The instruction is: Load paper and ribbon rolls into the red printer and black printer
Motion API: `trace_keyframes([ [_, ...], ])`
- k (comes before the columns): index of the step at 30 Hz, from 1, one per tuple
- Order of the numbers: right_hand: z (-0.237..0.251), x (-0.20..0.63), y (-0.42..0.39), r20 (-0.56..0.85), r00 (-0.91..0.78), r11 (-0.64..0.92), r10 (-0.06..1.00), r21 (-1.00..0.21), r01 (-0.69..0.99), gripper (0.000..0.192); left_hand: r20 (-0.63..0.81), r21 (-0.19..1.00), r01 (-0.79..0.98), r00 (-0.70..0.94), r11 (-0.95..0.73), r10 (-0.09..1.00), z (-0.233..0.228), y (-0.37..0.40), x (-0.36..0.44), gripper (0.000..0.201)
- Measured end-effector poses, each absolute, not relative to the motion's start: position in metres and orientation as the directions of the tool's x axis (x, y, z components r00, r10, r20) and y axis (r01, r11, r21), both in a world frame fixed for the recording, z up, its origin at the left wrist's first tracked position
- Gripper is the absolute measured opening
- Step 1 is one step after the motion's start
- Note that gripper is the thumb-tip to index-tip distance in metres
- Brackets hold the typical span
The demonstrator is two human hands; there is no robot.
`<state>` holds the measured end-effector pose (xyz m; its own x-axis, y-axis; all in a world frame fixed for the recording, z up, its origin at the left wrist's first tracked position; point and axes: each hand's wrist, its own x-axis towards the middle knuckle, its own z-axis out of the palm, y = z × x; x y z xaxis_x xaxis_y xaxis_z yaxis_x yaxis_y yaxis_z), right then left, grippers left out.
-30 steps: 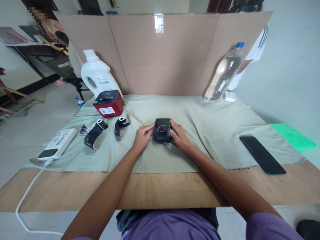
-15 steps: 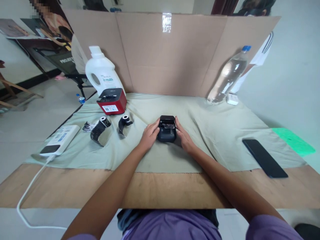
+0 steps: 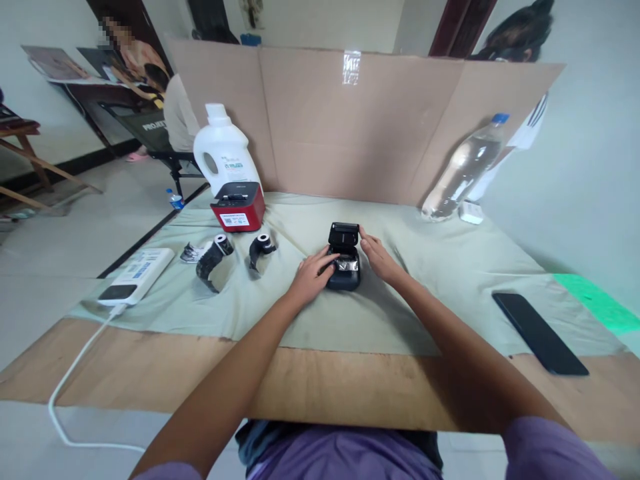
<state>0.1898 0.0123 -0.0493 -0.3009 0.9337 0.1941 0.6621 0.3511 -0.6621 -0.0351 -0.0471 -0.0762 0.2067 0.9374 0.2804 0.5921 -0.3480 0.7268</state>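
- A small black device [image 3: 343,281] is set on the pale cloth [image 3: 450,253] near the middle of the bench [image 3: 350,388], its hinged lid [image 3: 344,235] raised.
- The device's left side and part of its open compartment [image 3: 347,265] are covered by the left hand [image 3: 311,279], whose fingers are spread loosely apart.
- The lid's right edge is touched by the right hand [image 3: 379,258]; whether it is pinched by the fingers cannot be told.
- To the left, 2 curled black rolls [image 3: 216,257] are laid near a red box [image 3: 253,215].
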Motion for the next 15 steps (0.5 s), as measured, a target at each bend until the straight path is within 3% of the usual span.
trace_keyframes([
  [3,-0.036,0.185,0.02,0.163,-0.299,0.335,0.94,-0.602,0.725,0.053,0.3,0.741,0.567,0.2,-0.36,0.933,-0.078,-0.046,-0.035,0.039],
  [8,-0.013,0.169,0.019,0.28,-0.309,0.411,0.909,-0.47,0.781,0.03,0.313,0.761,0.541,0.179,-0.359,0.933,-0.079,-0.046,-0.035,0.036],
  [13,0.003,0.154,0.024,0.131,-0.274,0.303,0.953,-0.35,0.886,0.034,0.302,0.763,0.543,0.182,-0.352,0.936,-0.08,-0.046,-0.035,0.034],
  [15,0.008,0.151,0.028,0.085,-0.318,0.328,0.944,-0.304,0.894,0.029,0.299,0.763,0.543,0.182,-0.349,0.937,-0.08,-0.045,-0.035,0.034],
])
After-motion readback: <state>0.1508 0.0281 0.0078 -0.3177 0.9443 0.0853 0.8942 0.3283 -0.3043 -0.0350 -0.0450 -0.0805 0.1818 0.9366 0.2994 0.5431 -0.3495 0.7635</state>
